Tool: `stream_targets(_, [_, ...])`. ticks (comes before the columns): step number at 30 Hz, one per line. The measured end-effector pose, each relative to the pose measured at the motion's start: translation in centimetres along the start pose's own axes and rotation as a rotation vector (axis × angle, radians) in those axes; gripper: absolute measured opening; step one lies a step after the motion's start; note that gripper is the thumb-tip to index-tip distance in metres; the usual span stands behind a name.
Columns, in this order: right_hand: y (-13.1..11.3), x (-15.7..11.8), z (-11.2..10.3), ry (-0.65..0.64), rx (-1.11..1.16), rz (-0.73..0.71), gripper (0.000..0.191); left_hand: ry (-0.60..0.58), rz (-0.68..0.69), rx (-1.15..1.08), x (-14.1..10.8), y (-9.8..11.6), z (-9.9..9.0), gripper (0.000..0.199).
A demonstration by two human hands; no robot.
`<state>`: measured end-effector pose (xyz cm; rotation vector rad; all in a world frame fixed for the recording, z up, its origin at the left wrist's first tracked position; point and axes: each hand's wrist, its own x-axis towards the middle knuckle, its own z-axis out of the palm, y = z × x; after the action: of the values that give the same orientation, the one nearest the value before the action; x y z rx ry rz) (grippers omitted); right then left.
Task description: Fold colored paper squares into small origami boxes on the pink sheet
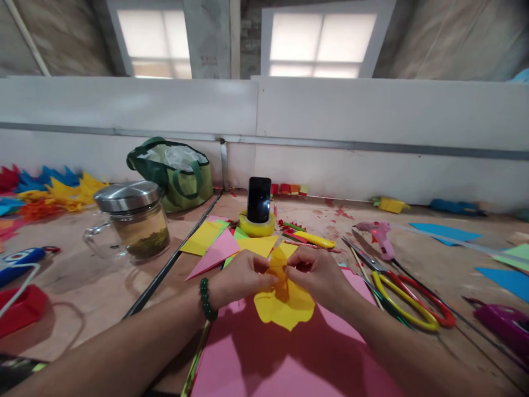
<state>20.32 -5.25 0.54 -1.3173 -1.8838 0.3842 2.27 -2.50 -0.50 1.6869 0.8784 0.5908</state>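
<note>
Between my two hands is a yellow paper flower [285,309], its scalloped petals spread toward me and its narrower top pointing up. My left hand [243,275], with a green bead bracelet [208,299] at the wrist, pinches the left side of the flower between thumb and fingers. From the other side my right hand [318,273] pinches it too, thumb near the middle. Under the hands lies a large pink sheet [297,364]. Yellow, pink and green paper pieces [219,251] lie just beyond my left hand.
A glass tea mug [138,231] and green bag [185,182] stand at left. A phone [259,199] leans in a tape roll [257,225]. At right are scissors [397,292], a pink glue gun [382,237] and blue paper [446,232]. A yellow cutter [316,239] lies ahead.
</note>
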Motion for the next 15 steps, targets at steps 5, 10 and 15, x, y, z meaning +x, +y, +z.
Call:
stream_targets(5, [-0.10, 0.00, 0.17, -0.018, 0.002, 0.019, 0.014, 0.055, -0.035, 0.030, 0.30, -0.69, -0.28, 0.022])
stream_targets(10, [0.06, -0.05, 0.34, -0.066, 0.044, 0.004, 0.013, 0.071, -0.014, 0.070, 0.09, -0.35, -0.32, 0.023])
stream_targets(15, [0.48, -0.12, 0.52, -0.229, 0.121, 0.089, 0.012, 0.182, 0.003, 0.289, -0.36, -0.03, 0.18, 0.024])
